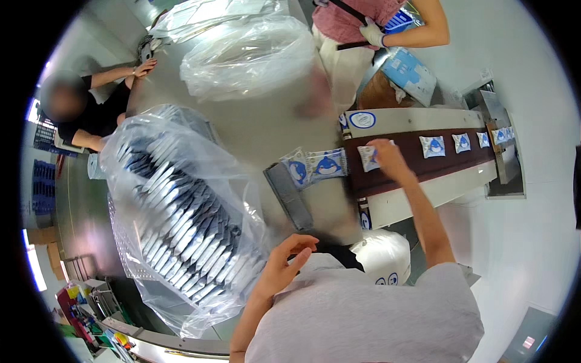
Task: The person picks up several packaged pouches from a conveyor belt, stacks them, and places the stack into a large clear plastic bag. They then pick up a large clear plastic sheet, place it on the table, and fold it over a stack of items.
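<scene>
My right hand [390,160] reaches over the near end of the brown conveyor belt [402,159], its fingers closed over a small white-and-blue packet [367,158] with a cartoon whale-like print. The hand hides part of that packet. Close to my body, my left hand [285,263] is empty, with fingers bent and the thumb apart. Two similar packets, one of them a whale-print packet [327,164], lie side by side between the belt's end and a grey bar-shaped block [289,196]. To the left, a large clear plastic bag [242,181] holds many rows of stacked packets.
More packets [433,147] sit spaced along the belt to the right. A crumpled clear bag [248,57] lies on the metal table [260,124]. One person [100,109] is at the far left, another [357,36] stands across the table. A white bag-like bundle [382,254] is below the conveyor.
</scene>
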### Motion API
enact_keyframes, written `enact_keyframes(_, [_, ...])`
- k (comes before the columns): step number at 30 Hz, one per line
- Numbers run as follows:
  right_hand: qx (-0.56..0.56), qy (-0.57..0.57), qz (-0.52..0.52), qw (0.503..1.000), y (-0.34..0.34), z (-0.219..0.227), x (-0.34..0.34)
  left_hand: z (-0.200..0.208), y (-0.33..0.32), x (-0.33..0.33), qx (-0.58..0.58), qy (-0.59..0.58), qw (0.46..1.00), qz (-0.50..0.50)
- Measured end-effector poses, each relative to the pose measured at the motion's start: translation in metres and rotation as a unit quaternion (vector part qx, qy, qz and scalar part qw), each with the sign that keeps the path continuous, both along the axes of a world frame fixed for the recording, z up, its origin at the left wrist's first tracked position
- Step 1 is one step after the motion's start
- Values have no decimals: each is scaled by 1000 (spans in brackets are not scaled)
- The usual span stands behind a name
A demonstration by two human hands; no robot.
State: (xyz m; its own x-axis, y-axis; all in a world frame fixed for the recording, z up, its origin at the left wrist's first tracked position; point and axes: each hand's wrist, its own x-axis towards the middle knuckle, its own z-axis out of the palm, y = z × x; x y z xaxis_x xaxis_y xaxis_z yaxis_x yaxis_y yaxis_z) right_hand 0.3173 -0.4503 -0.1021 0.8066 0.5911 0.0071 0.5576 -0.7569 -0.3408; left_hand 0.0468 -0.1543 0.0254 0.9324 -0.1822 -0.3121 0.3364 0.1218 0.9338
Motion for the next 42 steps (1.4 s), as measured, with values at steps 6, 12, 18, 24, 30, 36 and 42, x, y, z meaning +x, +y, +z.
enact_keyframes(6, [-299,32,-87,950,-156,-30,107,-24,-20,10,116,-2,993,-30])
enact_keyframes(12, [-385,156,68,907,-170,-38,136,-46,-16,-3,97,101,986,92])
enact_keyframes(18, [-52,313,390,864,38,-15,117,-27,-19,13,159,53,984,52])
enact_keyframes(24, [-230,288,206,907,123,-66,50,32,-16,15,181,-2,982,55])
enact_keyframes(30, [-192,75,129,970,94,-61,-54,82,53,-38,221,-110,948,201])
enact_keyframes(36, [-135,-5,67,988,87,-84,-102,99,90,-34,163,-171,927,290])
enact_keyframes(42, [160,395,-134,895,80,21,-120,88,93,-50,95,-184,958,199])
